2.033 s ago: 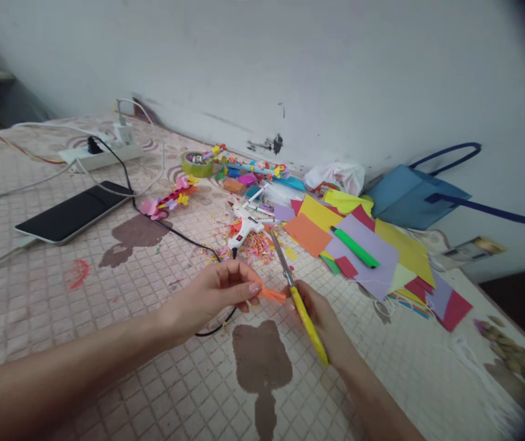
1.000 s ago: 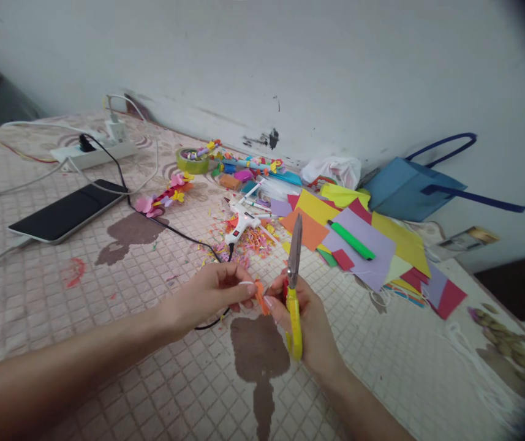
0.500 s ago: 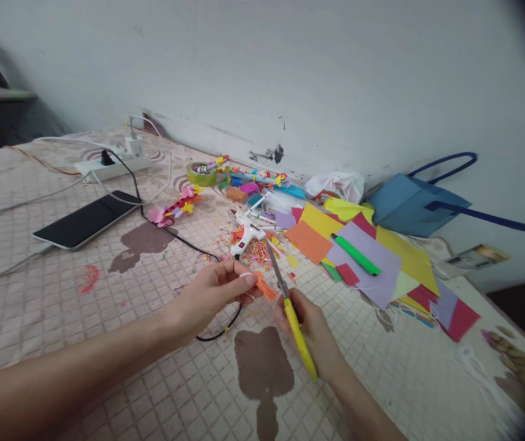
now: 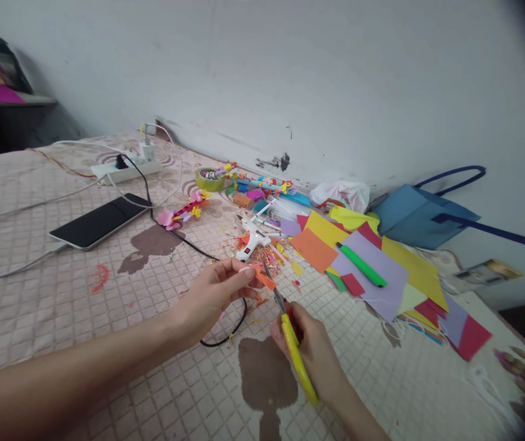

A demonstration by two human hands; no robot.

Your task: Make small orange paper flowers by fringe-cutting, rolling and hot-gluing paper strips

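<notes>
Between the thumb and fingers of my left hand (image 4: 223, 285) is a small piece of orange fringed paper (image 4: 266, 278), its cut strands pointing right. My right hand (image 4: 308, 343) is closed on yellow-handled scissors (image 4: 295, 352). Their blades reach up to the fringe's tip; I cannot tell whether they touch it. Just beyond my hands lies a white glue gun (image 4: 252, 240), among many tiny coloured paper scraps (image 4: 269, 260). A few orange bits lie below my left fingers.
Coloured paper sheets (image 4: 397, 266) with a green cutter-like tool (image 4: 361, 264) lie at right, before a blue bag (image 4: 423, 214). A tablet or large phone (image 4: 101, 220), a power strip (image 4: 127, 171) and cables are at left. Tape (image 4: 210, 179) and decorated sticks (image 4: 262, 182) sit by the wall.
The scissors' blades have moved left onto or beside the fringe's end, and orange bits now show beneath it. The whole view has shifted slightly, with the background sliding right.
</notes>
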